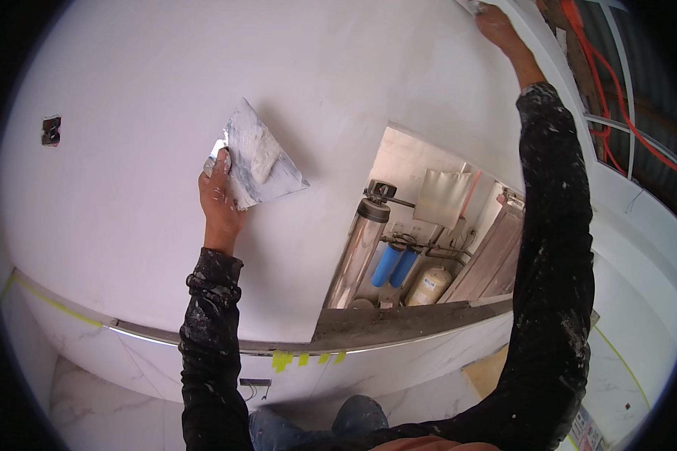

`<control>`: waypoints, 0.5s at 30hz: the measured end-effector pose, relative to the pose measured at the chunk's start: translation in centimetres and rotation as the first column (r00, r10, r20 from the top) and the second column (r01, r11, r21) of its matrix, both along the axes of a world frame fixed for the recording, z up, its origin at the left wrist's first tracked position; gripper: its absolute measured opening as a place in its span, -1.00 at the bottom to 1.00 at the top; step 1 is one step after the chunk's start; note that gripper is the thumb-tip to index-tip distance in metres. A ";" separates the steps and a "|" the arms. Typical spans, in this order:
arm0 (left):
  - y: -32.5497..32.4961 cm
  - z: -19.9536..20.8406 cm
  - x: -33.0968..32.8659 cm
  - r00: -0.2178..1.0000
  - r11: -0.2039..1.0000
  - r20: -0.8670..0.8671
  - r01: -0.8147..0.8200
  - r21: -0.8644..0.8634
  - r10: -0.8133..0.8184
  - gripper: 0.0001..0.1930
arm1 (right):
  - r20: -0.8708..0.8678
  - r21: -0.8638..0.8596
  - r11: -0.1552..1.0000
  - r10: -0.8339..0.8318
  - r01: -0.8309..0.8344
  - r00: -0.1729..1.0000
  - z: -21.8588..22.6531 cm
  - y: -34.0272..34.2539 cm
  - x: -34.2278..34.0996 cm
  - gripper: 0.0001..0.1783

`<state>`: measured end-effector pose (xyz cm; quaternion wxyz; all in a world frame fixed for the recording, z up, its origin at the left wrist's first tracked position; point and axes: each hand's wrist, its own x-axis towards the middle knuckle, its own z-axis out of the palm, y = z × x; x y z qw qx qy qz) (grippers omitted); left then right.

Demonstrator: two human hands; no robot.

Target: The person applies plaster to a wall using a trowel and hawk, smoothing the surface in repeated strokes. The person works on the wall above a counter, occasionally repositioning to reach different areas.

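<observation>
My left hand (220, 197) is closed around the narrow end of a wide putty knife (250, 139). A thick smear of white putty (265, 158) lies across its metal blade, which is held in front of the white wall (128, 188). My right arm reaches up to the top right, where my right hand (498, 28) is closed near the edge between the wall and the pale ceiling trim. A pale, flat tool tip (470, 6) shows by its fingers, mostly cut off by the frame, so its kind is unclear. White specks cover both black sleeves.
Right of centre, a wall opening shows a metal tank (357, 244), blue filter housings (388, 264) and pipes. Below runs a ledge of marbled tile with yellow tape (282, 361). An uncovered outlet box (51, 131) sits at left; orange conduit (602, 75) hangs upper right.
</observation>
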<state>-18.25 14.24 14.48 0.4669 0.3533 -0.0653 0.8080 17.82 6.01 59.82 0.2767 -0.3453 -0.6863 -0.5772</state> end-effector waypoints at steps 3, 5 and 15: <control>0.7 -0.8 -0.2 0.990 0.989 -0.046 -0.127 0.073 0.131 -0.61 | 0.062 0.060 0.969 -0.243 0.239 0.968 1.3 1.4 1.6 -0.61; 1.4 -1.3 -0.5 0.808 0.831 -0.216 -0.498 0.248 0.548 -0.62 | 0.133 0.076 0.987 -0.147 0.138 0.980 3.0 1.4 3.4 -0.62; 2.9 -2.7 -1.0 0.718 0.796 -0.345 -0.557 0.235 0.604 -0.61 | -0.140 -0.026 0.927 -0.374 0.374 0.917 -10.0 2.4 -1.9 -0.42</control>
